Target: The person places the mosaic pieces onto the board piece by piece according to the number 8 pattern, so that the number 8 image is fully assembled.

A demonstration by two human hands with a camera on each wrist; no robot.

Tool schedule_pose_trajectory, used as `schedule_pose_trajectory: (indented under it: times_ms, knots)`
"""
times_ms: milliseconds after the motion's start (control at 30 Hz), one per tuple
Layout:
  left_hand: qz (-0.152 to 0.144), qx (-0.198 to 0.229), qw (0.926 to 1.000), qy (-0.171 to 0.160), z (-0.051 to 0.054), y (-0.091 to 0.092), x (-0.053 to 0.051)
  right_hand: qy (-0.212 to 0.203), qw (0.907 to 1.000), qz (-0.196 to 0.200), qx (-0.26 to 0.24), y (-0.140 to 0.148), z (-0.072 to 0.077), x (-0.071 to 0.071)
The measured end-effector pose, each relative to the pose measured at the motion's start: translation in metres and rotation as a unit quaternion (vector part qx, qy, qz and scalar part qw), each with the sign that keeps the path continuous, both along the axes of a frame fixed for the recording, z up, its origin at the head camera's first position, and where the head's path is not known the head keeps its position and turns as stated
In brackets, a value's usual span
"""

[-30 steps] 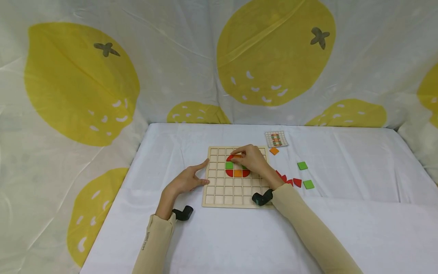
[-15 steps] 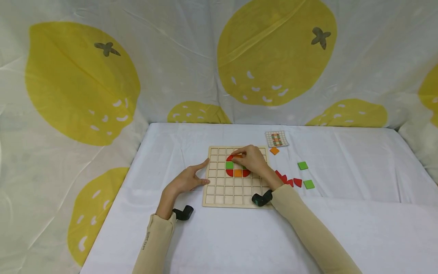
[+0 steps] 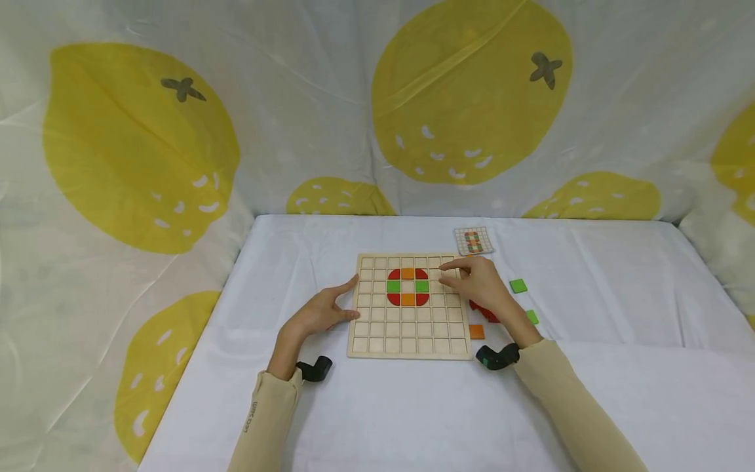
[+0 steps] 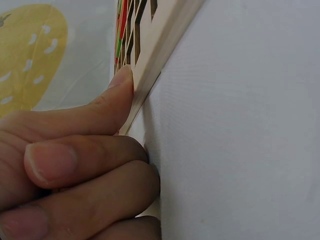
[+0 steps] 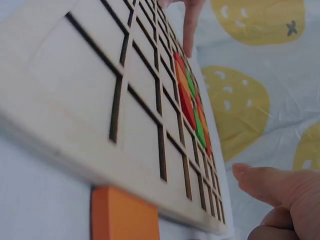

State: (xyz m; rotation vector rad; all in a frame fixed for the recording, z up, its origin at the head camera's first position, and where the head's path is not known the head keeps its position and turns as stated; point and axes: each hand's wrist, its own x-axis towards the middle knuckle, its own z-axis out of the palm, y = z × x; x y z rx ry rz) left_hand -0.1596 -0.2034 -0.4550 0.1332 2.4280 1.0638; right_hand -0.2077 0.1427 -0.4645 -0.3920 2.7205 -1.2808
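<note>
A wooden grid board [image 3: 377, 329] lies on the white table. In its upper middle cells, red rounded-corner pieces [image 3: 394, 299], two orange squares [image 3: 408, 299] and two green squares [image 3: 393, 286] form a ring around a bare wooden cell. My left hand [image 3: 318, 311] touches the board's left edge with thumb and index finger spread apart. In the left wrist view, its other fingers [image 4: 100, 190] are bent beside the edge. Over the board's upper right part is my right hand [image 3: 480, 285], thumb and index finger apart, nothing visible between them.
A small pattern card [image 3: 473, 241] lies behind the board's right corner. To the right are loose red pieces [image 3: 486, 312], partly covered by my right hand, and two green squares [image 3: 518, 286]. An orange square [image 3: 476, 332] sits against the board's right edge.
My right hand has moved right, off the coloured ring, so the whole ring shows. The orange square by the right edge has come into view. My left hand has stayed in place.
</note>
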Motion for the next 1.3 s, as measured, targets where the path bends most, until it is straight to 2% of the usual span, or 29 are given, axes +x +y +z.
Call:
schedule_pose_trajectory:
  times_ms: [200,333,467,633,1033,1300]
  knots:
    - [0.000,0.001,1.0000,0.004,0.000,0.000,0.001,-0.022,0.9991,-0.033,0.018,0.036,0.000,0.011]
    - [0.000,0.000,1.0000,0.004,0.000,0.000,0.001,-0.015,0.9980,-0.050,0.035,0.058,0.001,0.017]
    - [0.001,0.001,1.0000,0.006,0.000,0.000,0.001,-0.011,0.9969,-0.064,0.043,0.074,0.002,0.019]
    - [0.002,0.006,1.0000,0.004,0.000,0.000,0.001,-0.034,0.9945,-0.089,0.043,0.089,0.004,0.023]
    - [0.002,-0.001,1.0000,0.006,0.001,0.002,0.002,-0.023,0.9945,-0.079,0.066,0.123,0.004,0.020]
    - [0.003,-0.005,1.0000,0.000,0.002,0.001,0.002,-0.047,0.9941,-0.068,0.069,0.127,-0.001,0.020]
